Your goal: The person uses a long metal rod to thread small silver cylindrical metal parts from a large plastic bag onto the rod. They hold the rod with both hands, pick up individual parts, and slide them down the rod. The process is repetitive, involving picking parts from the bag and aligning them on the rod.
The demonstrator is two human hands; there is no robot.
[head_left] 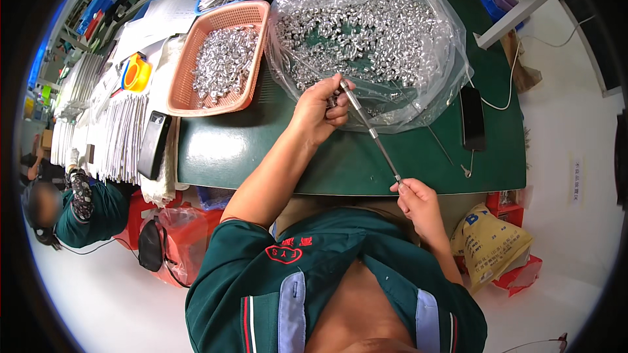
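Note:
A slim metal rod (387, 155) with bright silver sleeves slants between my two hands, above the near part of the green table. My left hand (320, 112) is closed around its upper end, and small silver pieces show among the curled fingers. At the lower end, near the table's front edge, my right hand (418, 201) pinches the rod between thumb and fingers. Just beyond my left hand lies a clear plastic bag (418, 115), spread wide, with a large heap of small silver metal fittings (399, 33) in it.
An orange basket (178, 85) of similar fittings stands left of the bag. Farther left are a black phone (154, 145), stacked white bundles (121, 134) and a yellow tape dispenser (137, 74). Another phone (472, 119) and a thin rod (441, 145) lie right. A co-worker (91, 212) sits far left.

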